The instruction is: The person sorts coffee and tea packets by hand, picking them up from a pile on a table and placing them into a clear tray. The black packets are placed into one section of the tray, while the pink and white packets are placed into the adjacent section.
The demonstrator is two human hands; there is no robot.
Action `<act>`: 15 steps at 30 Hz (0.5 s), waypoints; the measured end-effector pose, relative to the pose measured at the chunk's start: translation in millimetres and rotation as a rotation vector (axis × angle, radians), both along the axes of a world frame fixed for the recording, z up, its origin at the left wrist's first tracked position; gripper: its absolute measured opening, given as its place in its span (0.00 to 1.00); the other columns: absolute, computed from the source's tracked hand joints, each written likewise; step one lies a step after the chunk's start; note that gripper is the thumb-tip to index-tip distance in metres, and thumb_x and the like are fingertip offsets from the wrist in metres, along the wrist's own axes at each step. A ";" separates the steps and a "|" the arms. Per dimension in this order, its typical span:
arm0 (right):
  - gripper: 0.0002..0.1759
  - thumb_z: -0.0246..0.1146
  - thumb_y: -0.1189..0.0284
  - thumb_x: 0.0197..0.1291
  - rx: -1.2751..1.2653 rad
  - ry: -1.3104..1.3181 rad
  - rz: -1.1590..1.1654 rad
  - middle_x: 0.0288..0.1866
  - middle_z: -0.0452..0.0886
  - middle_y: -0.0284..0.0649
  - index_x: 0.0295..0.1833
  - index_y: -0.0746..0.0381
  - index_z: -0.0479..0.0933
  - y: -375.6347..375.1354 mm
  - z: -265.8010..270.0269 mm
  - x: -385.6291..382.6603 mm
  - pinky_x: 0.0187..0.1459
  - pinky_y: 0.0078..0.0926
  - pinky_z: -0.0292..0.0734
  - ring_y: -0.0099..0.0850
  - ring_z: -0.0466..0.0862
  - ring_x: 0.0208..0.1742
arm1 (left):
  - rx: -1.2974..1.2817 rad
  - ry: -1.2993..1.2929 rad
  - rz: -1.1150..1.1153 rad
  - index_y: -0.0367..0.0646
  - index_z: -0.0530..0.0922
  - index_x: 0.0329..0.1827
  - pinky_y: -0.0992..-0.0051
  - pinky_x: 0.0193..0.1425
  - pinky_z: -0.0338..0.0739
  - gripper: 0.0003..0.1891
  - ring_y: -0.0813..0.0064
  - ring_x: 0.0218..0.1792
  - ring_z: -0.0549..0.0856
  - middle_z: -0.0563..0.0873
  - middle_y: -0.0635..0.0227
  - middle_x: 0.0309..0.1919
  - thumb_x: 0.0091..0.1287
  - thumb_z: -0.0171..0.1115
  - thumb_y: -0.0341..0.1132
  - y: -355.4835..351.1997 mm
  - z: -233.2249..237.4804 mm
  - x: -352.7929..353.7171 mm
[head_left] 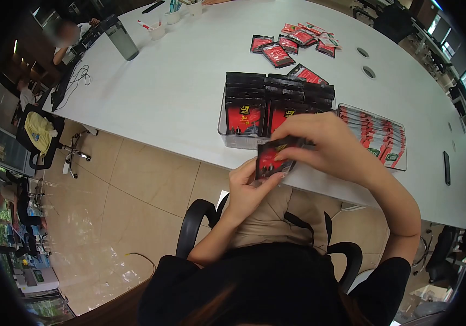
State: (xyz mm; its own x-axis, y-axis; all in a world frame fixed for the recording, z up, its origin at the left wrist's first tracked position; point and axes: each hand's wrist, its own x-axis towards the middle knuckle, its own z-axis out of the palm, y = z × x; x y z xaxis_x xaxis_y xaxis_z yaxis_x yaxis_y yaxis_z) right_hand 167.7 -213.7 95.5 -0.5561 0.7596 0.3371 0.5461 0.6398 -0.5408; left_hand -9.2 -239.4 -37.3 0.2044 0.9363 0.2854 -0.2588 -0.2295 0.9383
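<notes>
A black and red coffee sachet [266, 161] is held up between my two hands in front of the table edge. My left hand [244, 187] pinches its lower part, thumb along the bottom. From the right, my right hand [322, 142] is closed on its upper edge, with thumb and fingers over the top corner. Just behind the hands stands a clear plastic container [239, 142], packed with rows of upright G7 coffee sachets [245, 117]. My right hand overlaps its front right part. Beside it, a second clear tray [405, 155] holds red and white tea sachets [375, 142].
Farther back on the white table [189, 70] lie loose coffee sachets [277, 55] in a pile. A grey tumbler [120, 38] and small cups [157, 31] stand at the back left. A phone [447, 168] lies at the right. Another person [65, 46] sits at the far left.
</notes>
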 end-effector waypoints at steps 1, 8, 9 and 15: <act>0.15 0.71 0.73 0.51 0.012 0.047 -0.063 0.38 0.84 0.44 0.45 0.65 0.80 -2.7 7.9 8.2 0.38 0.30 0.79 0.39 0.84 0.35 | 0.036 0.011 0.021 0.32 0.81 0.47 0.85 0.32 0.74 0.13 0.86 0.32 0.82 0.86 0.66 0.33 0.59 0.70 0.21 0.2 -0.8 1.1; 0.15 0.70 0.73 0.53 0.051 -0.035 -0.484 0.36 0.83 0.42 0.45 0.67 0.77 -3.6 18.5 56.6 0.39 0.29 0.75 0.37 0.81 0.35 | 0.757 0.446 0.458 0.43 0.85 0.44 0.69 0.54 0.74 0.14 0.66 0.48 0.84 0.88 0.67 0.45 0.52 0.71 0.23 26.9 18.4 -5.6; 0.16 0.71 0.72 0.52 0.060 -0.132 -0.502 0.35 0.81 0.41 0.46 0.66 0.77 -2.5 10.2 57.5 0.41 0.30 0.75 0.37 0.81 0.37 | 0.794 0.481 0.477 0.45 0.86 0.43 0.68 0.56 0.72 0.14 0.67 0.50 0.83 0.88 0.69 0.45 0.53 0.71 0.25 28.7 19.9 -3.8; 0.37 0.78 0.71 0.39 0.277 -0.497 -0.418 0.53 0.73 0.41 0.58 0.59 0.72 6.8 -6.0 43.0 0.53 0.38 0.71 0.39 0.74 0.56 | 0.840 0.773 0.377 0.50 0.83 0.53 0.62 0.71 0.55 0.20 0.71 0.59 0.79 0.85 0.75 0.53 0.54 0.73 0.36 32.8 21.1 10.0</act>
State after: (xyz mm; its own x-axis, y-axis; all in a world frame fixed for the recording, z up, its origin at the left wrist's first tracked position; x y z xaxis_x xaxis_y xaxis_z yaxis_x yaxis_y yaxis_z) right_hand 210.7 -207.0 89.6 -0.3743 0.8662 0.3311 0.9163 0.4003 -0.0113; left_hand 0.8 -206.6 -16.2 0.3442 0.5542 0.7579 0.5215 -0.7841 0.3365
